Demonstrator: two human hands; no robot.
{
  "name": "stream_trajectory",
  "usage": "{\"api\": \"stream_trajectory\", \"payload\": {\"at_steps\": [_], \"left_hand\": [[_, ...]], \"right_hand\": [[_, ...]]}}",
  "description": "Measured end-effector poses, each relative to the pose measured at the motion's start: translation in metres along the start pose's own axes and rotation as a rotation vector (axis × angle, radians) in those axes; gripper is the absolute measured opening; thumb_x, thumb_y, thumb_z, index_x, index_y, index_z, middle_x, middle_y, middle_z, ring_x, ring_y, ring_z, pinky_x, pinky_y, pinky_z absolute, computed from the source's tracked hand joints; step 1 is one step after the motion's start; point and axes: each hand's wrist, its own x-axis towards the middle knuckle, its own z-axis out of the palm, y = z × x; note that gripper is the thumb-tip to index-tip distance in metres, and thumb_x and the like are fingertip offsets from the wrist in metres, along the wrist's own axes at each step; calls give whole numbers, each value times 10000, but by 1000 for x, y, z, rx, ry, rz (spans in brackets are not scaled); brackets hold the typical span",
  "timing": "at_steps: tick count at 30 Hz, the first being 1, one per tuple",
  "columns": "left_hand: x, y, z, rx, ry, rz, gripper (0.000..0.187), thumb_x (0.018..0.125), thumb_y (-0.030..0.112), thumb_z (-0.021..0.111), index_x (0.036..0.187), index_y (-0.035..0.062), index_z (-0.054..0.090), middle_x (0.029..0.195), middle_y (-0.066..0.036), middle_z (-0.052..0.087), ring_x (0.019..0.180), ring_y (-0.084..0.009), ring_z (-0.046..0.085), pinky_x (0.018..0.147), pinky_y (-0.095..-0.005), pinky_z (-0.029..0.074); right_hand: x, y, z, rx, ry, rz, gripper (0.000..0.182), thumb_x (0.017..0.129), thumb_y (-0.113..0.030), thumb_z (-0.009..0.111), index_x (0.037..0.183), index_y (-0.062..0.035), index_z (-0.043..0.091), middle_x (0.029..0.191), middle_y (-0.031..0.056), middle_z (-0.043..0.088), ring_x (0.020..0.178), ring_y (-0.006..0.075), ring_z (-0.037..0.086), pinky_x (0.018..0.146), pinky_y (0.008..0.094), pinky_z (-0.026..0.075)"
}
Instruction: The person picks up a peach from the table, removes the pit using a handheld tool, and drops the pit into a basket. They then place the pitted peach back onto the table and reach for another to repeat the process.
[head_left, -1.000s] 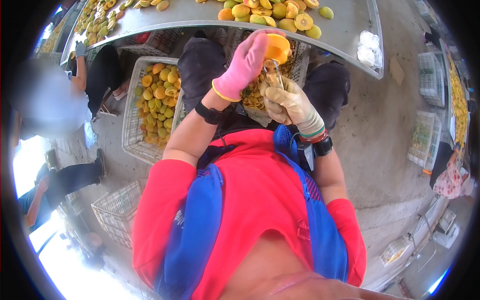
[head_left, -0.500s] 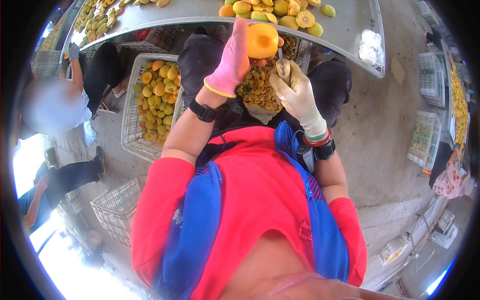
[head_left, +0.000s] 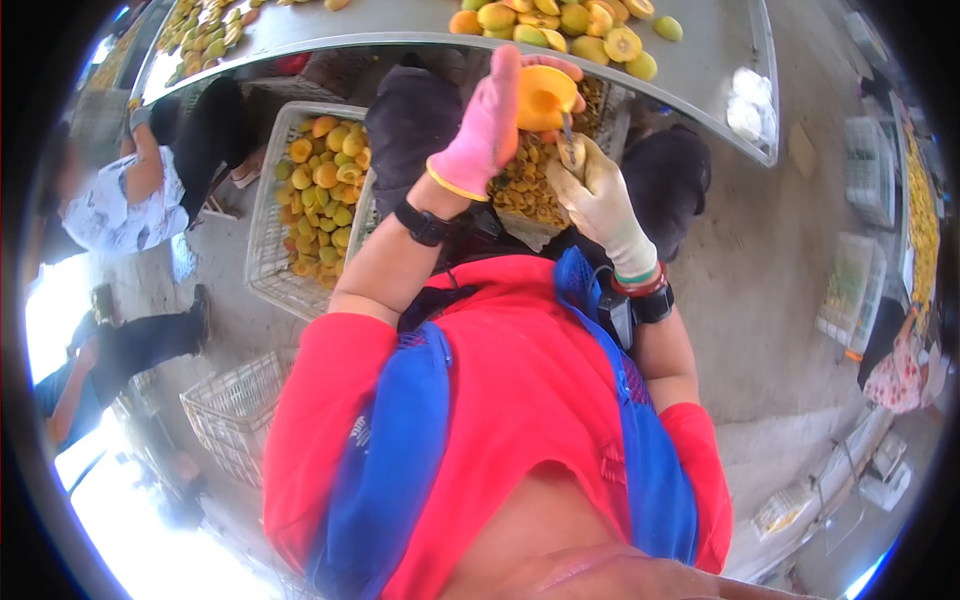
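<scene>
A yellow-orange peach half (head_left: 546, 92) is gripped in my left hand (head_left: 492, 120), which wears a pink glove. Its cut face is tilted, with a darker hollow showing. My right hand (head_left: 598, 190), in a whitish glove, is closed around a small knife (head_left: 568, 135) whose blade reaches the fruit's lower edge. Beneath both hands, between my knees, is a crate heaped with cut fruit pieces (head_left: 530, 188). To the left of my leg stands a pale plastic crate (head_left: 262, 250) of whole and cut peaches (head_left: 322, 195).
A metal table (head_left: 400, 22) crosses the top, bearing peaches (head_left: 560, 22) and a white plastic bundle (head_left: 748, 100) near its right corner. A person in a patterned shirt (head_left: 125, 205) sits at the left. Another stands lower left. A stacked crate (head_left: 868, 165) is at the right.
The peach half has turned so its cut face tips away from its earlier facing and its hollow shows differently. Both hands have shifted slightly right and down in view.
</scene>
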Motion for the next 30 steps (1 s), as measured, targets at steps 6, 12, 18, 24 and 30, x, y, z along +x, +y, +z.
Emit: {"api": "stream_trajectory", "payload": {"at_steps": [6,12,18,24,30], "left_hand": [[-19,27,13,-22,-57,-204,737,1015,656,266,1095,37,658,897,-93,703,706,-162,662,588,-277,528],[-9,5,14,-272,-32,43,715,989,679,323,1055,32,620,857,-108,673,676,-170,649,534,-289,522],[-15,18,9,-226,18,204,627,1042,591,317,1060,42,619,929,-85,673,832,-150,636,770,-295,519],[-4,8,0,-469,86,45,631,1030,582,367,1161,8,595,1011,-134,690,896,-227,671,796,-360,559],[-19,14,8,-121,77,103,800,951,743,332,1287,54,559,1081,-93,709,875,-148,678,632,-227,452]], "right_hand": [[1,22,15,-425,-93,-327,94,858,-47,649,929,-8,601,850,97,584,698,230,555,595,362,463],[-5,2,16,-158,-72,50,133,914,-88,607,940,8,518,713,5,518,628,85,484,541,269,411],[3,14,8,16,58,-115,268,904,-94,615,1112,69,565,802,60,564,690,106,543,602,278,474],[-4,-12,17,-390,60,-367,282,885,-69,643,1137,47,588,715,102,522,595,146,492,548,338,460],[-4,-15,9,-700,107,-736,102,864,-42,629,907,-3,545,672,120,537,549,267,558,526,364,449]]}}
